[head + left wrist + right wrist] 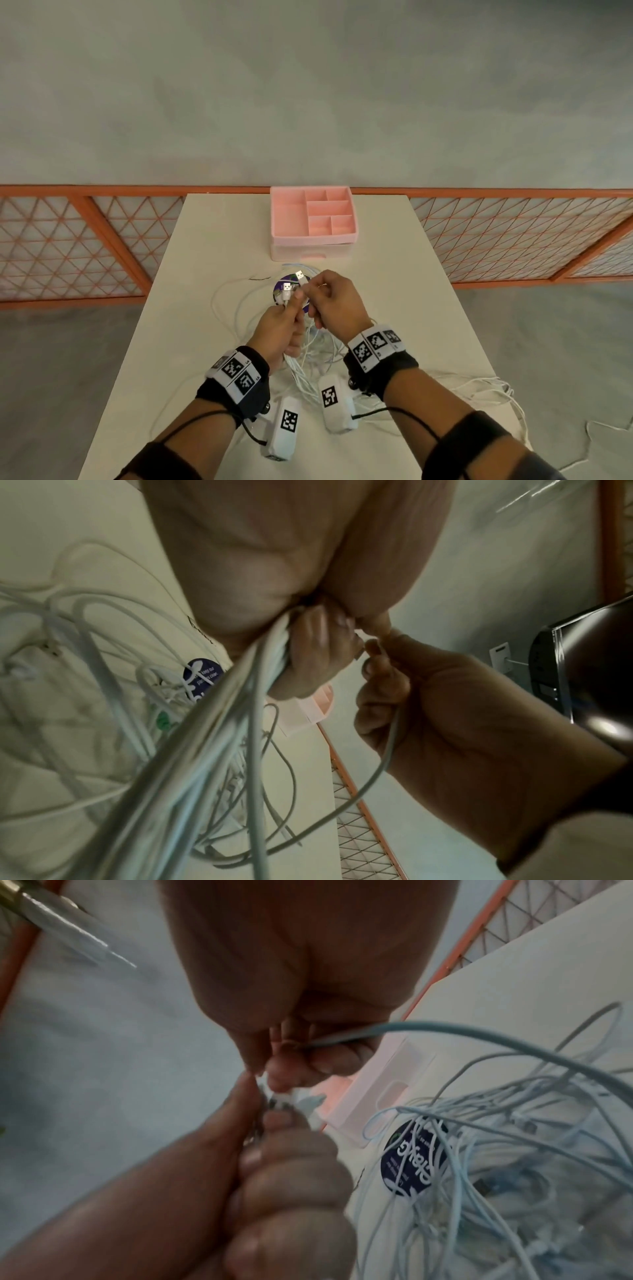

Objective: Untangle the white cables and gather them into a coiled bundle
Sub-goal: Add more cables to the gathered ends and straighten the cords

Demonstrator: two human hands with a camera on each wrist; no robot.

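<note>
**Cable ends held above tangle**

The left hand (279,329) grips several thin white cables (310,368) in a fist, their USB plugs upright. The right hand (334,301) pinches one plug end (300,275) beside them. Remaining cable lies looped and tangled on the near white table (205,240), over a round purple sticker (411,1161).

Head view: set high at the near edge of the pale rectangular tabletop (219,240), facing forward and down toward the far edge and the pink compartmented plastic organiser box (313,219). Both wrist views sit very close beneath the palms — looking along the fingers. All three share the round dark-blue printed sticker (279,286) (202,676) (407,1161) at mid-table.
</note>
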